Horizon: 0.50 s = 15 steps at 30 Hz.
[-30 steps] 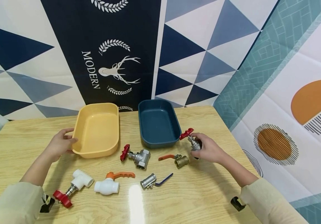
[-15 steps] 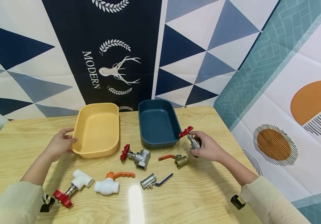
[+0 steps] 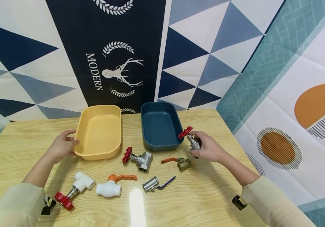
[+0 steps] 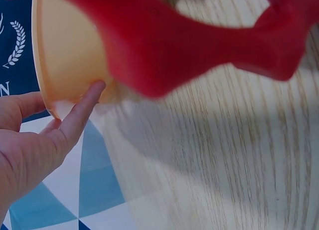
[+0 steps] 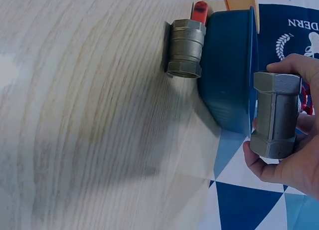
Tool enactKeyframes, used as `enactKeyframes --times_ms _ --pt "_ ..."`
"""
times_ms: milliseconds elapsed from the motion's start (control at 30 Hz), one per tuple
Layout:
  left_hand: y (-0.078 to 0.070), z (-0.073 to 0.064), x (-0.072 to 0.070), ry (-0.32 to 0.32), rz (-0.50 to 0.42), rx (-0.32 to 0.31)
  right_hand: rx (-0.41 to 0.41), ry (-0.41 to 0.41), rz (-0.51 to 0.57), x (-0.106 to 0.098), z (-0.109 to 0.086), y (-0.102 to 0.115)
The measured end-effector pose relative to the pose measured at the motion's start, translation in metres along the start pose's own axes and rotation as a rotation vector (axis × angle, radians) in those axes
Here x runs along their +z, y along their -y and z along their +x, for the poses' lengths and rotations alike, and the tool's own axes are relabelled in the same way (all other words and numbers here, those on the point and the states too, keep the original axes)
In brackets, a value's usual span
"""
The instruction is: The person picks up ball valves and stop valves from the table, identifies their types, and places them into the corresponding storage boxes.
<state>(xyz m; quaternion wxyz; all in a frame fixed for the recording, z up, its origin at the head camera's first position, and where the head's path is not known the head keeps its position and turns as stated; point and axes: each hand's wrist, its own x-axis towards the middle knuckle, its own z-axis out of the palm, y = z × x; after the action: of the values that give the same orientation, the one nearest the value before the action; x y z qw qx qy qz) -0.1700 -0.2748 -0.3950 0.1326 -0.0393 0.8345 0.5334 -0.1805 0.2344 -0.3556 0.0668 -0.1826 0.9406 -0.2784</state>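
My right hand [image 3: 209, 147] grips a metal gate valve with a red handwheel [image 3: 185, 132], its wheel close to the blue bin's front right corner. The right wrist view shows the valve's hexagonal-ended body [image 5: 275, 115] between thumb and fingers, off the table. My left hand [image 3: 61, 147] holds the left side of a yellow bin [image 3: 117, 152], one digit at the rim; in the left wrist view a finger [image 4: 84, 110] lies along its wall. The blue bin [image 3: 162, 147] stands to the right of the yellow one. Both bins hold nothing visible.
On the wooden table [image 3: 179, 208] lie a second red-wheeled gate valve [image 3: 143, 161], a brass ball valve [image 3: 183, 164], a blue-levered valve [image 3: 151, 184], a white orange-handled valve [image 3: 108, 189] and a white red-wheeled valve [image 3: 82, 181]. A patterned wall covering [image 3: 122, 31] rises behind.
My right hand has lifted the gate valve slightly up and left, toward the blue bin. My left hand stays at the yellow bin. The head view has shifted a little.
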Motion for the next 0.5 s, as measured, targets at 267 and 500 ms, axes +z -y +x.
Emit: enactKeyframes --times_ms 267,500 --pt "0.001 0.000 0.000 -0.003 -0.006 0.005 -0.025 -0.004 0.006 0.003 0.006 0.006" --pt "0.000 0.000 0.001 -0.007 -0.007 -0.003 -0.040 0.022 0.020 0.004 0.013 0.010"
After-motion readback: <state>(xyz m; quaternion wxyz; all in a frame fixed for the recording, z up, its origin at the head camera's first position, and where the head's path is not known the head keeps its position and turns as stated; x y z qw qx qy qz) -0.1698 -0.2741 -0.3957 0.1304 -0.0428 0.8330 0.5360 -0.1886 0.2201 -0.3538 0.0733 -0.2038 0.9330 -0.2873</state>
